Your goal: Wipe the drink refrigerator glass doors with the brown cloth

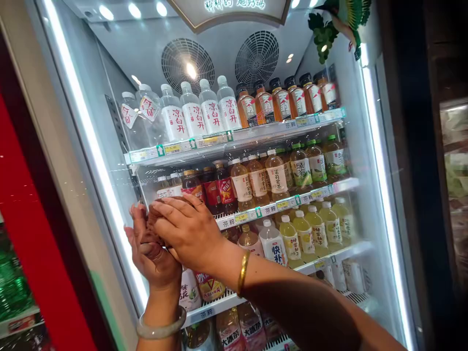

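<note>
In the head view, both my hands are together in front of the drinks fridge's glass door [226, 146]. A bunched brown cloth [152, 222] shows between them, mostly covered by fingers. My right hand [190, 224] reaches across from the right, a gold bangle [243, 273] on its wrist, and its closed fingers lie over the cloth. Below and to the left, my left hand [153, 256] has its fingers curled upward around the cloth's side. A pale bangle [163, 326] circles that wrist. How the cloth is folded inside the hands is hidden.
Behind the glass are shelves of bottles: clear water bottles [197, 114], amber bottles [281, 102], tea bottles [256, 180] and yellow drinks [309, 234]. A bright light strip [87, 131] runs down the left side. A bird decoration [345, 19] is at the upper right.
</note>
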